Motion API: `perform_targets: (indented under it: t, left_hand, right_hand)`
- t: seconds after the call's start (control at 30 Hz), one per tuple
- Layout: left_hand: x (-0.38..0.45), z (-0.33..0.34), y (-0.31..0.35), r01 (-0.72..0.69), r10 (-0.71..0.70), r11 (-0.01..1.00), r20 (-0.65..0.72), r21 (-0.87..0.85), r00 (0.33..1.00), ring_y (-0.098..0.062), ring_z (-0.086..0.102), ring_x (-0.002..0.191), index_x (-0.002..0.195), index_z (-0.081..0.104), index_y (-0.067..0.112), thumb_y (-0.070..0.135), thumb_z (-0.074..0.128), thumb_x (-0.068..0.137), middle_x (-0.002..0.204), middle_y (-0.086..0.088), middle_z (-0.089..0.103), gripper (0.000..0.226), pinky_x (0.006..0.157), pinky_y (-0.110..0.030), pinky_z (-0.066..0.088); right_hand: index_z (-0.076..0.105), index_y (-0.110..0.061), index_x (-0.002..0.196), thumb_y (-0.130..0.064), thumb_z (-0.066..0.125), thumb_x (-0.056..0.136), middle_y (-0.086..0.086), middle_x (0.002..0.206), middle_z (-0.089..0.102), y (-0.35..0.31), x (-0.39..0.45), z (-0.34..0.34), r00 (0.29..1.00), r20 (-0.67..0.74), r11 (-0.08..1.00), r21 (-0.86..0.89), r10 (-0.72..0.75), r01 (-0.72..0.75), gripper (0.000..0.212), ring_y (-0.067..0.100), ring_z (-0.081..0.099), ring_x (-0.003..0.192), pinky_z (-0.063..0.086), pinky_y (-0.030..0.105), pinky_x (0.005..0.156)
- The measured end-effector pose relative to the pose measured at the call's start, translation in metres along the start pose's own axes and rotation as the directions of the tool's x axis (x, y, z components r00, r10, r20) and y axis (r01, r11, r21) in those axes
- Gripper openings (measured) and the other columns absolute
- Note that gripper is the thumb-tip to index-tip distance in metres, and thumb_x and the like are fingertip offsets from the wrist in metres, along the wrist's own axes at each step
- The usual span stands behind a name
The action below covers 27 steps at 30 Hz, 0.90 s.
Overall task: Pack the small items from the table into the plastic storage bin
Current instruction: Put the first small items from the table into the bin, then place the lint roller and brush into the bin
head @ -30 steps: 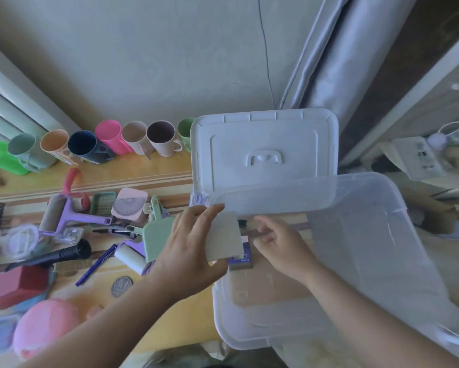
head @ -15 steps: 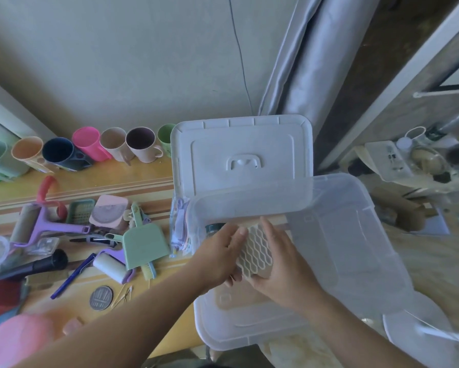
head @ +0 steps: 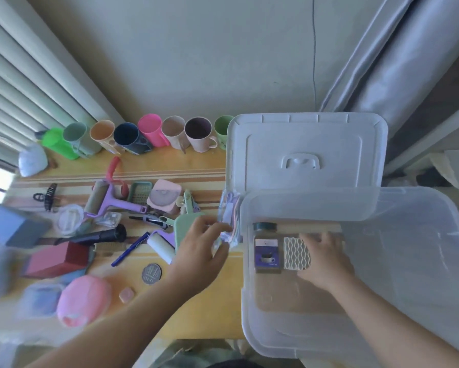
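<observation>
The clear plastic storage bin (head: 409,261) stands at the table's right end, its white lid (head: 306,150) propped behind it. Inside, a purple-labelled jar (head: 267,252) lies beside a white lattice pad (head: 293,253). My right hand (head: 325,257) is inside the bin, resting on the pad's right side. My left hand (head: 200,251) is outside the bin's left wall, fingers closed on a clear packet of pastel items (head: 229,221) that leans against the bin.
Small items litter the yellow table (head: 201,309): a green scraper (head: 183,229), lint rollers (head: 160,247), a blue pen (head: 130,248), a round tin (head: 151,273), a red box (head: 58,258), a pink pouch (head: 83,300). A row of mugs (head: 148,132) lines the wall.
The lattice pad went from both hands down onto the bin floor beside the jar. My left hand left the bin and took hold of the pastel packet outside its left wall.
</observation>
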<state>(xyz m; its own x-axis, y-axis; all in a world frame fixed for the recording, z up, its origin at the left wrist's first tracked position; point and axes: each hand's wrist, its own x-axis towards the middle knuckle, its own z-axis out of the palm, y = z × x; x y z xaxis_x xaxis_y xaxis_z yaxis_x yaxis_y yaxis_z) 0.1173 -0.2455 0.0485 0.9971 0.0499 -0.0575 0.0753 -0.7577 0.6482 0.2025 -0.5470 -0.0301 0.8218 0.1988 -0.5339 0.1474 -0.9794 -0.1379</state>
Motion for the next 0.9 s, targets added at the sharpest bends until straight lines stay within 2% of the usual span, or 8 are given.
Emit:
perform_targets:
  t: [0.2, 0.37, 0.47, 0.57, 0.63, 0.73, 0.83, 0.9]
  left_hand:
    - [-0.027, -0.018, -0.109, 0.353, -0.383, 0.880, 0.033, 0.317, 0.923, -0.029, 0.047, 0.122, 0.127, 0.062, 0.029, 0.022, 0.072, 0.086, 0.129, 0.000, 0.048, 0.043, 0.102, -0.042, 0.044]
    - [-0.014, -0.019, -0.151, 0.438, -0.542, 0.787, 0.145, 0.434, 0.828, -0.035, 0.031, 0.137, 0.148, 0.031, 0.040, 0.049, 0.073, 0.080, 0.149, -0.004, 0.031, 0.080, 0.110, -0.049, 0.036]
    - [0.003, -0.014, -0.165, 0.430, -0.554, 0.785, 0.195, 0.445, 0.809, -0.037, 0.027, 0.141, 0.145, 0.023, 0.043, 0.073, 0.069, 0.067, 0.150, -0.007, 0.026, 0.096, 0.109, -0.052, 0.038]
    - [0.013, -0.009, -0.176, 0.398, -0.585, 0.758, 0.270, 0.517, 0.765, -0.037, 0.024, 0.140, 0.150, 0.018, 0.039, 0.077, 0.068, 0.061, 0.152, -0.012, 0.024, 0.110, 0.106, -0.053, 0.040]
    - [0.014, -0.008, -0.177, 0.318, -0.551, 0.748, 0.276, 0.583, 0.788, -0.036, 0.031, 0.131, 0.147, 0.025, 0.038, 0.076, 0.064, 0.062, 0.142, -0.013, 0.031, 0.101, 0.103, -0.049, 0.040]
    - [0.006, -0.020, -0.181, 0.277, -0.505, 0.734, 0.225, 0.620, 0.833, -0.036, 0.036, 0.121, 0.136, 0.038, 0.035, 0.066, 0.059, 0.069, 0.131, -0.012, 0.035, 0.077, 0.099, -0.046, 0.039]
    - [-0.012, -0.046, -0.191, 0.272, -0.511, 0.720, 0.222, 0.638, 0.830, -0.032, 0.035, 0.119, 0.134, 0.036, 0.037, 0.064, 0.063, 0.063, 0.129, -0.008, 0.031, 0.080, 0.102, -0.042, 0.038]
    - [-0.031, -0.066, -0.200, 0.305, -0.520, 0.726, 0.203, 0.616, 0.829, -0.033, 0.032, 0.124, 0.137, 0.035, 0.038, 0.064, 0.065, 0.058, 0.133, -0.007, 0.028, 0.088, 0.107, -0.042, 0.038]
  right_hand:
    - [0.026, -0.042, 0.153, -0.043, 0.088, 0.067, 0.007, 0.127, 0.050, -0.009, 0.028, 0.036, 0.991, 0.134, 0.991, 0.129, 0.023, -0.040, 0.106, 0.032, 0.062, 0.111, 0.056, 0.042, 0.082]
    - [0.000, -0.043, 0.162, -0.040, 0.083, 0.080, 0.011, 0.147, 0.038, -0.017, 0.013, 0.006, 0.986, 0.166, 0.992, 0.115, 0.022, -0.042, 0.117, 0.030, 0.057, 0.121, 0.053, 0.042, 0.090]
    - [0.030, -0.028, 0.160, -0.022, 0.075, 0.090, 0.008, 0.139, 0.047, -0.048, -0.008, -0.032, 0.984, -0.180, 0.962, 0.272, 0.016, 0.034, 0.084, 0.029, 0.055, 0.120, 0.050, 0.042, 0.092]
    - [0.059, -0.013, 0.134, -0.001, 0.072, 0.083, -0.003, 0.109, 0.052, -0.105, -0.034, -0.067, 0.790, -0.609, 0.891, 0.321, -0.066, 0.322, 0.054, 0.017, 0.053, 0.099, 0.050, 0.034, 0.082]
    - [0.063, -0.009, 0.124, 0.000, 0.066, 0.085, -0.005, 0.104, 0.050, -0.152, -0.046, -0.080, 0.702, -0.694, 0.818, 0.307, -0.158, 0.487, 0.041, 0.012, 0.050, 0.094, 0.044, 0.022, 0.082]
    - [0.060, -0.015, 0.128, -0.013, 0.065, 0.087, -0.003, 0.112, 0.054, -0.223, -0.036, -0.072, 0.745, -0.582, 0.743, 0.329, -0.326, 0.583, 0.042, 0.015, 0.054, 0.103, 0.046, 0.027, 0.089]
    - [0.045, -0.028, 0.144, -0.029, 0.062, 0.093, -0.003, 0.134, 0.049, -0.272, 0.004, -0.039, 0.922, -0.228, 0.852, 0.362, -0.312, 0.377, 0.054, 0.020, 0.050, 0.126, 0.050, 0.039, 0.097]
    - [0.041, -0.026, 0.146, -0.041, 0.058, 0.096, 0.002, 0.140, 0.045, -0.293, 0.036, -0.014, 0.968, -0.091, 0.921, 0.299, -0.233, 0.250, 0.055, 0.028, 0.048, 0.130, 0.051, 0.045, 0.097]
